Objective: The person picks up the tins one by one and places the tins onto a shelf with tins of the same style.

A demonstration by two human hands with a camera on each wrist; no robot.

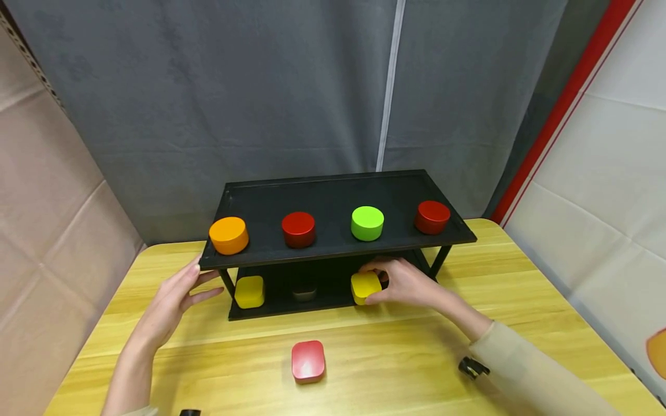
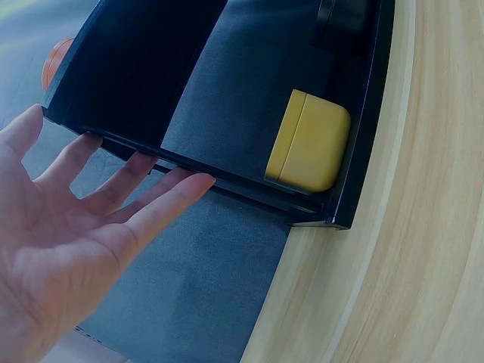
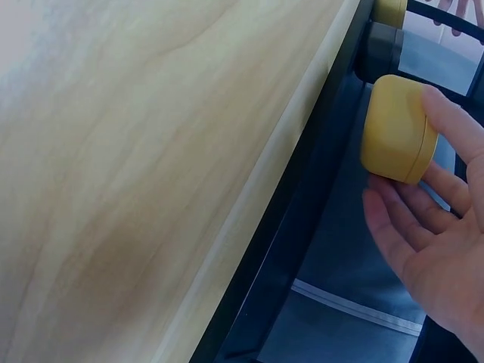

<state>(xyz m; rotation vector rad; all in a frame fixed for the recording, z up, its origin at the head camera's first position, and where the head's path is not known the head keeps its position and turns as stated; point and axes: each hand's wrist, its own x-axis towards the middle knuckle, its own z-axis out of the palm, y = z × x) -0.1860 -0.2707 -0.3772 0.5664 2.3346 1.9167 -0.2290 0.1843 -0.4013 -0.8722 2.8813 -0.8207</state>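
Observation:
My right hand (image 1: 411,283) pinches a yellow rounded-square box (image 1: 365,287) between thumb and fingers, over the front of the lower tier of a black two-tier rack (image 1: 333,254). In the right wrist view the thumb lies on the lid side of that box (image 3: 397,128). At the rack's left end, my left hand (image 1: 169,300) touches the upper tier's edge with its fingers spread and fairly straight. Another yellow box (image 2: 310,144) sits at the left of the lower tier, close to those fingers. Between the two yellow boxes stands a dark box (image 1: 304,290), partly in shadow.
Along the upper tier stand an orange round box (image 1: 229,236), a red one (image 1: 299,230), a green one (image 1: 367,223) and another red one (image 1: 432,218). A pink-red rounded-square box (image 1: 308,361) lies on the wooden table (image 1: 234,358) before the rack. Grey cloth (image 1: 260,104) hangs behind.

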